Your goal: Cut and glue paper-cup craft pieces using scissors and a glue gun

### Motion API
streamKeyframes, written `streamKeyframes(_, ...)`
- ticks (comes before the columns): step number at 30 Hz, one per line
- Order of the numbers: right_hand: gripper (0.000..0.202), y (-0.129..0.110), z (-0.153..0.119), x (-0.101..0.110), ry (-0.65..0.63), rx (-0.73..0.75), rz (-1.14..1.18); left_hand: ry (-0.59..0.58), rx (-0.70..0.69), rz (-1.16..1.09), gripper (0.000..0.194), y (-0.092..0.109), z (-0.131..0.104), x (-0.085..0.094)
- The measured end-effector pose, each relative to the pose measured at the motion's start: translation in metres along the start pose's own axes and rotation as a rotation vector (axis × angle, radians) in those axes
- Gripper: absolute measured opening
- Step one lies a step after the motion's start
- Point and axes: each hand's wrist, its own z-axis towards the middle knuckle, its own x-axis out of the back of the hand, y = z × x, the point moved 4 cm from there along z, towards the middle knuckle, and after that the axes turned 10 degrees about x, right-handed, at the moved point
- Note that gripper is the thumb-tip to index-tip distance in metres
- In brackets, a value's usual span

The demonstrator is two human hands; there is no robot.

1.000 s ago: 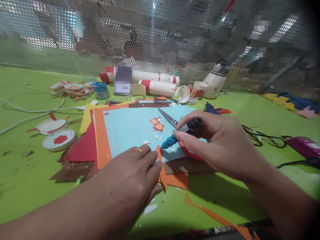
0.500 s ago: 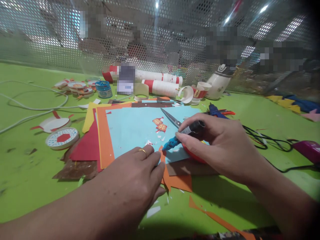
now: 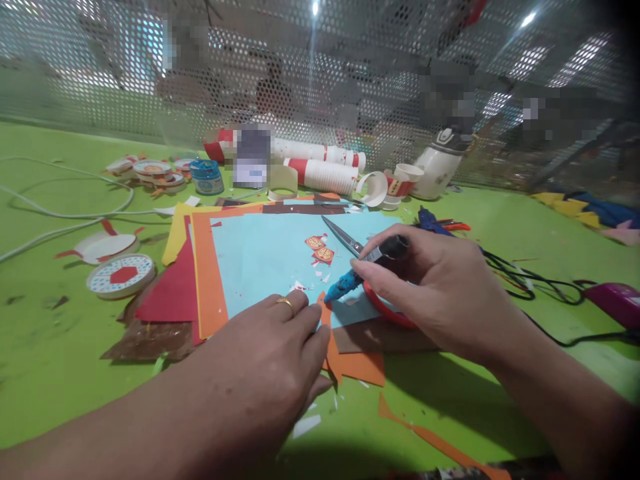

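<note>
My right hand [image 3: 440, 287] is closed around a marker [image 3: 345, 283] with a blue front part and a black rear end. The marker slants down to the left, its tip at the upper end of a narrow orange paper cutout [image 3: 330, 337]. Pressed along that cutout's left edge, my left hand [image 3: 270, 347] wears a ring and keeps its bent fingers together, pinning the paper. Both hands are over a light blue sheet [image 3: 260, 253]. Scissors [image 3: 343, 235] lie on this sheet, their red handle partly behind my right hand. Two small red-and-gold patterned paper pieces [image 3: 320, 250] rest near the blades.
Paper cups [image 3: 327, 177] lie stacked near the mesh screen, beside a phone [image 3: 251, 157] and a blue-lidded jar [image 3: 206, 177]. Round paper discs [image 3: 121, 275] sit at left. A glue gun [image 3: 430, 221], black cable [image 3: 510, 273] and magenta device [image 3: 613, 301] are right. Orange scrap [image 3: 440, 443] lies in front.
The marker and right hand have shifted very slightly, with the tip still at the cutout's upper end. My left hand stays in place. The camera view has moved a little.
</note>
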Motion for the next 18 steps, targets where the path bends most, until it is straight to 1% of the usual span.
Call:
streamKeyframes(5,0.019,0.002,0.000,-0.003,0.022,-0.004,-0.029,-0.005,0.015,0.006,0.027,0.001,0.001,0.001)
streamKeyframes(7,0.018,-0.001,-0.001,0.000,0.032,0.002,-0.017,0.000,0.014,0.006,0.025,0.001,0.002,0.002)
streamKeyframes(9,0.018,-0.004,-0.002,0.008,0.096,0.009,0.003,0.011,0.022,0.009,0.025,0.001,0.003,0.003)
streamKeyframes(12,0.016,-0.010,-0.006,0.027,0.290,0.044,0.010,0.024,0.025,0.024,0.027,0.001,0.003,0.003)
streamKeyframes(14,0.014,-0.013,-0.008,0.037,0.379,0.066,-0.024,0.028,0.017,0.037,0.029,0.001,0.002,0.002)
streamKeyframes(15,0.013,-0.014,-0.008,0.040,0.391,0.068,-0.044,0.029,0.016,0.045,0.030,0.001,0.002,0.001)
streamKeyframes(18,0.014,-0.015,-0.009,0.040,0.366,0.059,-0.055,0.032,0.016,0.065,0.031,0.001,0.001,-0.001)
